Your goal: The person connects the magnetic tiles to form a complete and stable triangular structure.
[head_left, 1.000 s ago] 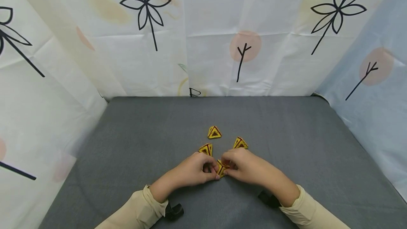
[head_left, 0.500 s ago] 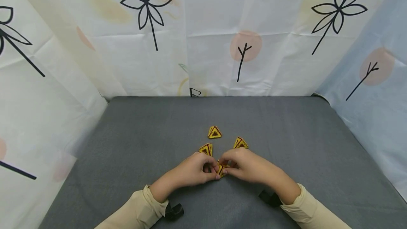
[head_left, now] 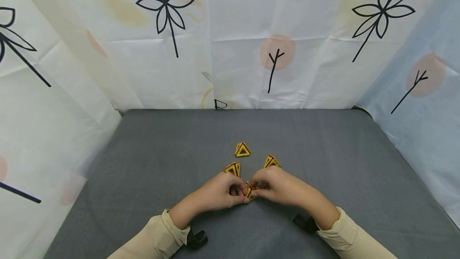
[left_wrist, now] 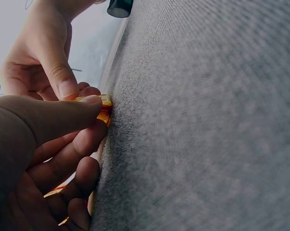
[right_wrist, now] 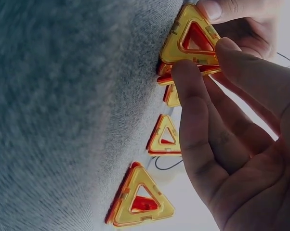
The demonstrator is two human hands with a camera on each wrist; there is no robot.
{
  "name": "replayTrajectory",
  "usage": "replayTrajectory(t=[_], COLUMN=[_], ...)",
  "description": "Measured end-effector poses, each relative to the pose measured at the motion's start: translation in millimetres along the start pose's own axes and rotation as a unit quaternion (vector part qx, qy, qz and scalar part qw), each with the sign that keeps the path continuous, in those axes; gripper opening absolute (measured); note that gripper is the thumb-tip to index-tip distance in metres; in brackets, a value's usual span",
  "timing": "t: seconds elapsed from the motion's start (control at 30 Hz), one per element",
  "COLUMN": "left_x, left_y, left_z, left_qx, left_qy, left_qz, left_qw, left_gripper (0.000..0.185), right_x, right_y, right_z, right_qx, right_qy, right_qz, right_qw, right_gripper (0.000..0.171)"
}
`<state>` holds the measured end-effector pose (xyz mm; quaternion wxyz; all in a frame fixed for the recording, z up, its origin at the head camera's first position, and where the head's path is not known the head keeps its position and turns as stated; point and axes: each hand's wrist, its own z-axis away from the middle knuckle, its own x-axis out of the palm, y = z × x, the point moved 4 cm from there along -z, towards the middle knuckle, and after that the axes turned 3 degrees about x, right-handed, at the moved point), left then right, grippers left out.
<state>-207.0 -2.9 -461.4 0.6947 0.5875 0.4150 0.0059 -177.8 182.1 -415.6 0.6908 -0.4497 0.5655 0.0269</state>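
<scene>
From my head view, both hands meet low on the grey mat (head_left: 151, 163), at about 6 o'clock from its centre. My left hand (head_left: 219, 191) and right hand (head_left: 278, 187) pinch the same small yellow-and-red triangle piece (head_left: 249, 191) between them; only a sliver of it shows between the fingertips there. The right wrist view shows it best: the held triangle (right_wrist: 191, 38) stands on edge against the mat, with my right thumb and forefinger curled onto its lower rim and a left fingertip on its top corner. In the left wrist view my left thumb lies along the piece (left_wrist: 104, 111) and the other fingers are curled under it.

Three loose triangles lie near the hands. One (head_left: 232, 168) sits at 11 o'clock from the held piece, just beyond my left knuckles. One (head_left: 271, 162) sits at 1 o'clock, just beyond the right knuckles, its near edge cut off by them. The third (head_left: 242, 150) lies farther out at 12 o'clock, apart from the others. None of them touches another.

A curtain (head_left: 251, 39) printed with flowers hangs around the mat on three sides. A black strap (head_left: 197, 238) shows below the left wrist and another (head_left: 303, 224) below the right.

I cannot tell whether a second piece lies under the held one: the right wrist view shows more yellow and red edges stacked just behind it, mostly hidden by my fingers. The left wrist view is largely filled by my own hand.
</scene>
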Motion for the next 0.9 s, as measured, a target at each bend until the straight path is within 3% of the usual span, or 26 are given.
replayTrajectory(t=[0.33,0.7,0.9], left_x=[-0.2,-2.6,-11.3], left_y=[-1.3,0.2,4.2], left_z=[0.3,0.5,1.9], left_qx=[0.0,0.002,0.011], left_qy=[0.004,0.018,0.028], left_qz=[0.0,0.002,-0.012], left_qw=[1.0,0.9998,0.9995], left_gripper=[0.007,0.007,0.004], right_x=[0.2,-0.8,-7.8], right_y=[0.1,-1.2,-0.1], right_z=[-1.8,-0.3,2.0], right_qx=[-0.027,-0.005,-0.025], right_qy=[0.008,0.005,0.035], right_qz=[0.025,0.015,0.02], right_qw=[0.999,1.0,0.999], right_gripper=[0.014,0.014,0.011])
